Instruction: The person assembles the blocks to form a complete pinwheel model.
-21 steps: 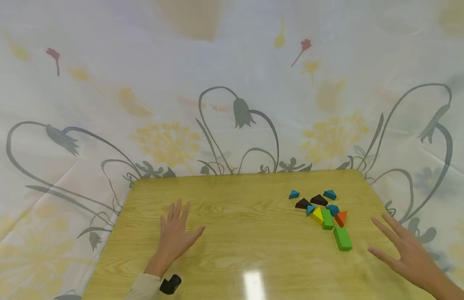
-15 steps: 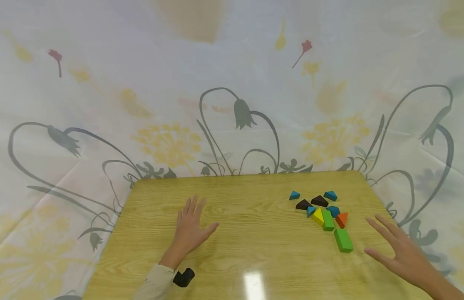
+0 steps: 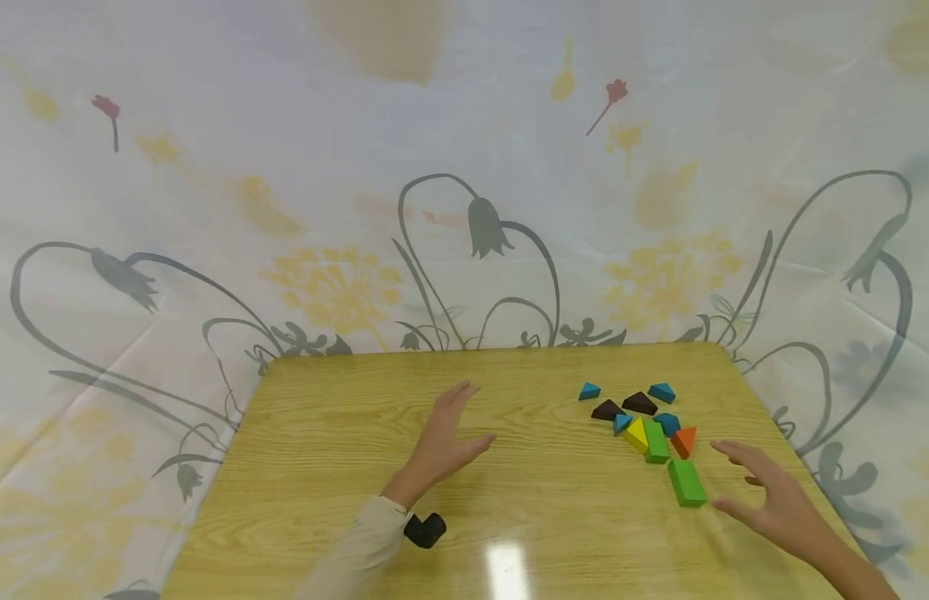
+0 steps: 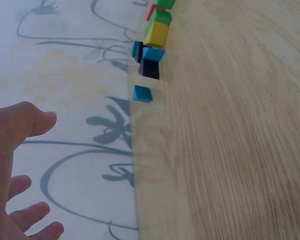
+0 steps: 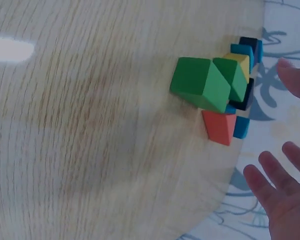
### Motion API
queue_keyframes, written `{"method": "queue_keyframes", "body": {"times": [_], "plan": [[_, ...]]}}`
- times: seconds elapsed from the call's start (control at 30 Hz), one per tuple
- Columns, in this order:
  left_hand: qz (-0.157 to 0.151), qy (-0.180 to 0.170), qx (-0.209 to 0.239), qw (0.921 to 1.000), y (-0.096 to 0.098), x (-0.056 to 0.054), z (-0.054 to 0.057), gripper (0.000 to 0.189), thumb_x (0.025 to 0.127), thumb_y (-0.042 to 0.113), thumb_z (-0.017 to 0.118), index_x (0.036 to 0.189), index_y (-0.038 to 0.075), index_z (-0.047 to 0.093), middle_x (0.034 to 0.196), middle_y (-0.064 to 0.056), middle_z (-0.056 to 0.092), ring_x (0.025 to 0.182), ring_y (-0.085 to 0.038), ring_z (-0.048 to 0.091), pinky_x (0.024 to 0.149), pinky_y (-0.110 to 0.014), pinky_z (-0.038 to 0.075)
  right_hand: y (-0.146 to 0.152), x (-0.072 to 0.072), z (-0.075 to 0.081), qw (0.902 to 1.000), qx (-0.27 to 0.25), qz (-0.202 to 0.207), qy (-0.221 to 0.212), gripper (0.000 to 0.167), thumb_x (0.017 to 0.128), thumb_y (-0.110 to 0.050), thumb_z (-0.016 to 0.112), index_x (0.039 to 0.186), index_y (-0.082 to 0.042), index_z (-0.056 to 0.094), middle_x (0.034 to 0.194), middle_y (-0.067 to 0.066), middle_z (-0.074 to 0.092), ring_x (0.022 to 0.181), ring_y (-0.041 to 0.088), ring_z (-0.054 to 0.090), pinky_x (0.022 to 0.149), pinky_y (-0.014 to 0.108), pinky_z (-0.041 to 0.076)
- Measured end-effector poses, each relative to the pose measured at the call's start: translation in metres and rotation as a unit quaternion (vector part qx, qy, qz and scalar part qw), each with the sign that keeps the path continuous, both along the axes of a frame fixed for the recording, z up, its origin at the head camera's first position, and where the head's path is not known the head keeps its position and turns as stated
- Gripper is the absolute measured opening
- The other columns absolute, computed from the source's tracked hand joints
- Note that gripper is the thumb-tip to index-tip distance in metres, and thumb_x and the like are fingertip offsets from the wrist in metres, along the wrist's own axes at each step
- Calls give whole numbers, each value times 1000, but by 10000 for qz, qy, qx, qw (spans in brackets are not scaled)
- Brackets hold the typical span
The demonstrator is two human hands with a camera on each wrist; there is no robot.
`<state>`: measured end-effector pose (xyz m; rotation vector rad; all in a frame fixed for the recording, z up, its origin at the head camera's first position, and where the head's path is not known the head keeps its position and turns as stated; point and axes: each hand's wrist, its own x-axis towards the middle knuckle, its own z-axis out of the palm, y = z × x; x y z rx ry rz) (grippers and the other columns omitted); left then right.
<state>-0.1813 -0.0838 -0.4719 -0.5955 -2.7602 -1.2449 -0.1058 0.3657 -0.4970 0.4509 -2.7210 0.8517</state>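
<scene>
My left hand (image 3: 443,446) hovers over the middle of the table, fingers extended and thumb spread, holding nothing. Over the table's right side, my right hand (image 3: 775,504) has its thumb and fingers apart and grips nothing. Nearest to it lies a green block (image 3: 686,483), with an orange triangular block (image 3: 684,442) just behind. A second green block (image 3: 656,442) leans against or touches a yellow triangular block (image 3: 636,435). Around these lie two dark brown blocks (image 3: 640,403) and several blue blocks (image 3: 589,391). In the right wrist view the nearer green block (image 5: 200,84) looks wedge-shaped.
The wooden table (image 3: 344,400) has rounded far corners and a bright light reflection near its front. A white floral curtain (image 3: 464,167) hangs behind it and along both sides. A black device (image 3: 425,530) is worn on the left wrist.
My left hand has moved right across the table. My right hand has shifted left toward the blocks, its fingers bending slightly. The blocks have stayed in place.
</scene>
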Motion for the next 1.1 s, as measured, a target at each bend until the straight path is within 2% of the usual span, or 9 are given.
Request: {"method": "queue_keyframes", "body": {"times": [0.17,0.33,0.43,0.5,0.6,0.73,0.87,1.0,1.1], "plan": [[-395,-165,486,9979,24,-7,-2,65,86,23,71,142,13,40,148,-10,33,136,-29,29,104,-51,34,1,-3,-11,9980,-396,-8,-497,70,72,-15,83,133,-6,51,124,-2,47,101,-16,40,69,36,55],[-586,-317,782,9947,47,-15,-7,64,85,21,72,141,15,41,145,-6,37,133,-26,34,102,-49,36,0,-10,-20,9935,-636,55,-938,68,75,-14,81,133,1,49,127,14,49,101,-14,43,74,38,55],[-611,-418,822,9939,62,-19,-10,64,85,24,72,141,17,42,143,-4,39,132,-25,37,101,-48,38,0,-15,-22,9901,-723,15,-1204,69,75,-15,81,133,2,47,128,23,48,101,-3,51,76,42,54],[-651,-494,846,9931,72,-21,-12,64,85,26,73,140,18,43,143,-3,40,131,-24,37,101,-48,39,1,-18,-24,9875,-785,25,-1366,70,76,-16,81,134,3,47,129,25,47,102,10,55,77,44,53],[-799,-739,983,9892,85,-26,-16,63,85,27,72,141,20,43,144,-1,40,131,-24,37,101,-45,39,2,-21,-28,9826,-950,41,-1595,71,76,-16,80,135,3,46,130,26,46,102,15,56,77,38,54],[-1050,-1044,1274,9807,103,-30,-23,62,86,23,72,140,19,44,142,0,41,129,-25,38,101,-45,39,3,-26,-36,9754,-1341,172,-1742,70,76,-12,80,134,6,45,129,29,46,99,3,55,74,27,53],[-1168,-1284,1559,9724,122,-33,-30,60,85,22,73,138,20,46,140,2,43,127,-20,41,99,-44,41,1,-28,-43,9698,-1703,267,-1727,68,74,-7,80,130,9,46,125,24,50,97,-3,54,73,25,54],[-1260,-1331,1676,9687,141,-37,-38,59,84,20,74,137,20,48,139,4,44,124,-21,43,97,-41,43,-2,-28,-49,9665,-1875,182,-1742,67,72,-4,81,128,10,48,122,20,52,95,-3,55,72,24,53],[-1327,-1395,1725,9660,155,-38,-42,58,84,16,74,136,19,49,139,3,45,124,-27,43,96,-39,44,-4,-28,-53,9637,-1941,105,-1829,66,70,-3,81,127,10,50,120,25,52,93,-2,55,72,23,53]]}}
